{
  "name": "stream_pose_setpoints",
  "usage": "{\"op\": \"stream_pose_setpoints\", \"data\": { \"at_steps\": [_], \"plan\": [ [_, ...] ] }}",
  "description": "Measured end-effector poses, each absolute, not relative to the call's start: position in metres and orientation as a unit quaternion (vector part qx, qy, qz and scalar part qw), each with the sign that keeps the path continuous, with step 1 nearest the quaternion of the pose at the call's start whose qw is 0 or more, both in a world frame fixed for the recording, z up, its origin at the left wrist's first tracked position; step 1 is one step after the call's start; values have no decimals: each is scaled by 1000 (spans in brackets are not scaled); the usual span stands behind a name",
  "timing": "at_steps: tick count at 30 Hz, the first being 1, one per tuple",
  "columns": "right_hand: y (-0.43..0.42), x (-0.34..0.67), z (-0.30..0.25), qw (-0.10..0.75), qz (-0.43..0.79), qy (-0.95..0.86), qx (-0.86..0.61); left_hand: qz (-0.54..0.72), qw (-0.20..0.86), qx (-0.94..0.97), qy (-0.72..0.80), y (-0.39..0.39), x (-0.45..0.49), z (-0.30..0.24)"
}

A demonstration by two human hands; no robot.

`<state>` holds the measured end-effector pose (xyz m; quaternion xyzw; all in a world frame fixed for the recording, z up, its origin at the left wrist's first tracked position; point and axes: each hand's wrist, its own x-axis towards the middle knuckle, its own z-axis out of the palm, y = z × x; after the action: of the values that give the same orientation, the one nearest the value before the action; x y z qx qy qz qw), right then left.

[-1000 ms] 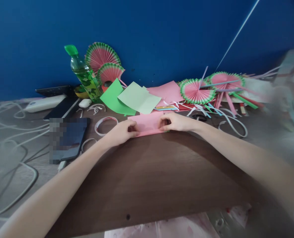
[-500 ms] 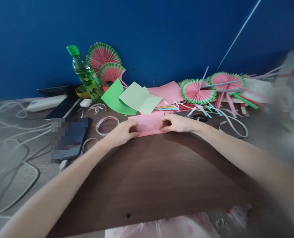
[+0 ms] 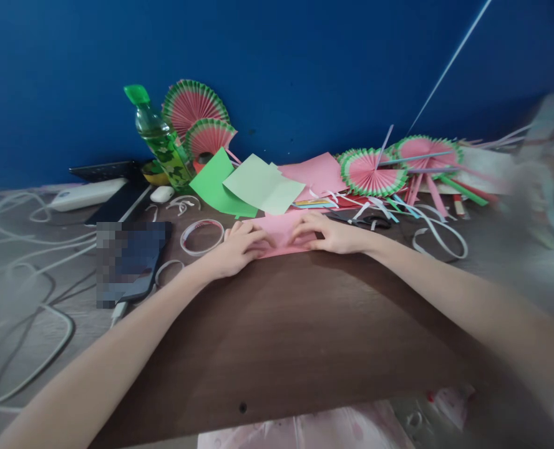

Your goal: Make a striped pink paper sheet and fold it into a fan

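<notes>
A pink sheet of paper (image 3: 281,226) lies on the dark brown table, its near edge toward me. My left hand (image 3: 239,248) rests over its left end, fingers stretched across the top and the thumb by the near edge. Over the right end is my right hand (image 3: 330,234), its fingers spread and pressing on the sheet, with a gap between thumb and fingers. Both hands are open and touch the paper. Just behind it are a pale green sheet (image 3: 264,184) and a bright green sheet (image 3: 218,187). Black-handled scissors (image 3: 373,221) lie beyond my right hand, partly hidden.
A tape roll (image 3: 202,237) lies left of my left hand, near a phone (image 3: 139,262) with a cable. A green bottle (image 3: 158,140) stands before pleated paper fans (image 3: 196,106). Round pleated fans (image 3: 373,171) and paper strips (image 3: 440,227) clutter the back right.
Both hands have loosened from pinching the paper's near edge. Their fingers now reach out over its top, the right hand's toward the left. The sheet stays in about the same place.
</notes>
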<state>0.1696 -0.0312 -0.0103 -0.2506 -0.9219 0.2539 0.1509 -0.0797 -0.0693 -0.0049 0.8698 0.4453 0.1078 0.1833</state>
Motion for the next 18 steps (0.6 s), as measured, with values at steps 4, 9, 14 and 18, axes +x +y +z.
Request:
{"op": "stream_pose_setpoints", "data": {
  "at_steps": [4,9,14,18],
  "plan": [
    [-29,171,-15,134,230,-937,-226,96,188,874,438,-70,-79,-5],
    [-27,171,-18,130,217,-942,-220,83,183,883,425,-69,-80,-5],
    [-29,169,-15,122,211,-944,-223,62,167,881,438,-71,-78,-3],
    [-28,170,-17,130,215,-942,-223,58,161,883,438,-72,-77,-2]
  ]
}}
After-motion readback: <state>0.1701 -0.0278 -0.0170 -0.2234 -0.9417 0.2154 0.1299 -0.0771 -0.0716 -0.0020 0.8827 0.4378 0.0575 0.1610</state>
